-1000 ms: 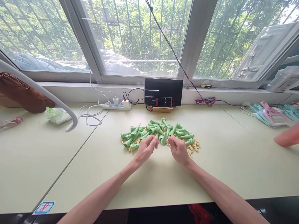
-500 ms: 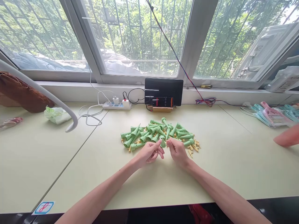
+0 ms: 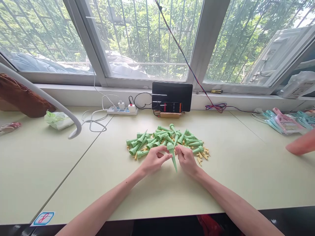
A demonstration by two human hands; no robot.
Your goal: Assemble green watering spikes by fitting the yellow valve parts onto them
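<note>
A heap of green plastic cone spikes (image 3: 162, 139) with small yellow pieces (image 3: 203, 154) among them lies mid-table. My left hand (image 3: 154, 160) and my right hand (image 3: 187, 159) meet just in front of the heap. Between them stands one green cone spike (image 3: 172, 156), wide end up and tip pointing down toward me. Left fingertips pinch its wide top. My right fingers are closed beside that top, and what they hold is too small to make out.
A black screen (image 3: 172, 96) with a phone (image 3: 170, 107) leans at the windowsill. A power strip (image 3: 122, 110) with cables lies to the left, near a white curved tube (image 3: 44, 98). Pastel hangers (image 3: 283, 121) lie far right, by another person's hand (image 3: 300, 146).
My hands lifted one spike out of the heap and turned it so its tip points down toward me. Both hands have drawn slightly nearer to me.
</note>
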